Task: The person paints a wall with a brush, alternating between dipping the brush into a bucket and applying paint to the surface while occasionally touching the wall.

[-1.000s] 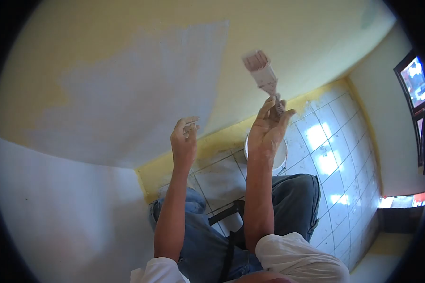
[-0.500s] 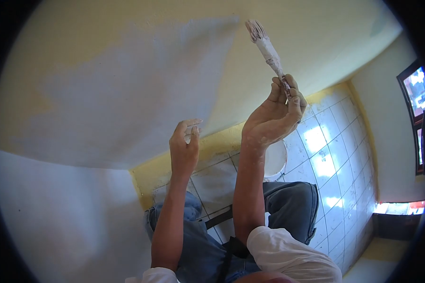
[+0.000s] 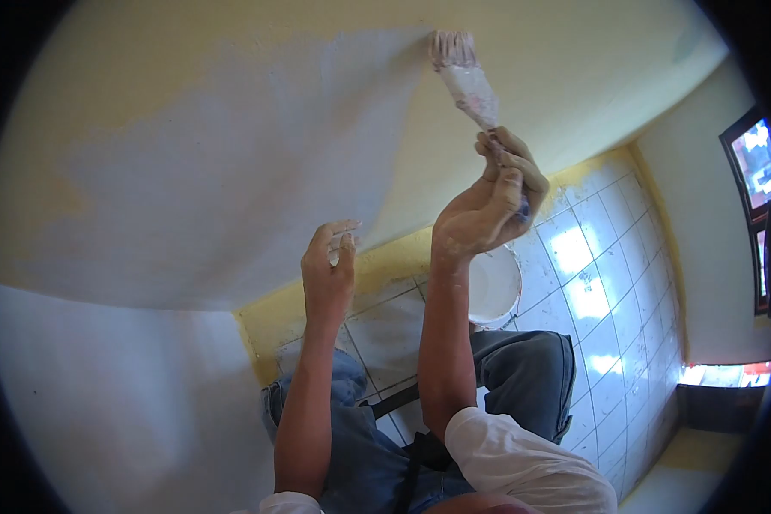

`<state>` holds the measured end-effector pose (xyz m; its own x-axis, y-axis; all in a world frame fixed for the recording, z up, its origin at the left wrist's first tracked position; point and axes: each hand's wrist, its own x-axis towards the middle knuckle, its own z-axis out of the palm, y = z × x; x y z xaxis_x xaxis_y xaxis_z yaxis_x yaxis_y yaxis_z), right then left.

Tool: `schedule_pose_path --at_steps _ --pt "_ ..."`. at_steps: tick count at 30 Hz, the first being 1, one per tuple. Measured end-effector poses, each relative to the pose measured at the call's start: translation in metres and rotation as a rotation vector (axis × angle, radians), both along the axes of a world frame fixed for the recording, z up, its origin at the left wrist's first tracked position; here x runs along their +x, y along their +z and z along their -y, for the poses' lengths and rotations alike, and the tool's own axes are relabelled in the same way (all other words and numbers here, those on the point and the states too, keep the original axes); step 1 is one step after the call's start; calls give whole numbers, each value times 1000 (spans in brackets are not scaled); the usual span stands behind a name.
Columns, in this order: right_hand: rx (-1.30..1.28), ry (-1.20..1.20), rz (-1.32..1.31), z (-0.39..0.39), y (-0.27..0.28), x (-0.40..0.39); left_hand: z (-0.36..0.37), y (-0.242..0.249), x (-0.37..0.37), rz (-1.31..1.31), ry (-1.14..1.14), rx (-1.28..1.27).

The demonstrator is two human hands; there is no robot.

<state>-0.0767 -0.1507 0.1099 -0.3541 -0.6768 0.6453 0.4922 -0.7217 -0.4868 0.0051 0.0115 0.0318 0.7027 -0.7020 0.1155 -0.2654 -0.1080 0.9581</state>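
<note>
My right hand (image 3: 493, 201) is raised with its fingers wrapped round the handle of a paintbrush (image 3: 471, 86). Bristles and body of the brush are coated in pale paint, and its tip lies at the right edge of a whitish painted patch (image 3: 257, 154) on the yellow wall (image 3: 574, 68). Lower and to the left, my left hand (image 3: 330, 265) hangs in front of the wall with nothing in it. Its fingers are loosely bent and apart, with white smears on the fingertips.
A white bucket (image 3: 497, 287) stands on the tiled floor (image 3: 612, 283), partly hidden behind my right forearm. A pale side wall (image 3: 128, 385) meets the painted wall at the left. Dark-framed windows (image 3: 754, 167) are at the far right. My bent legs are below.
My right hand has shifted slightly left and turned the brush, so its broad face shows and the bristles have moved left to the patch's edge. My left hand has drifted a little left.
</note>
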Motion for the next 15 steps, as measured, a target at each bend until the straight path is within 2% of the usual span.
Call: schedule_pose_path --at_steps 2,5,9,13,15 --pt "-2 -56 -141 -3 -6 1 1 6 -3 -28 -10 -3" --pt "41 -68 -221 -13 -27 -14 3 8 -5 -44 -17 -14" --pt "34 23 -75 -16 -13 -28 5 5 -4 -31 -18 1" --pt "-25 -8 43 -6 23 -10 6 1 -6 3 -21 33" --pt "6 -15 -56 -3 15 -5 6 4 -7 -5 -29 23"
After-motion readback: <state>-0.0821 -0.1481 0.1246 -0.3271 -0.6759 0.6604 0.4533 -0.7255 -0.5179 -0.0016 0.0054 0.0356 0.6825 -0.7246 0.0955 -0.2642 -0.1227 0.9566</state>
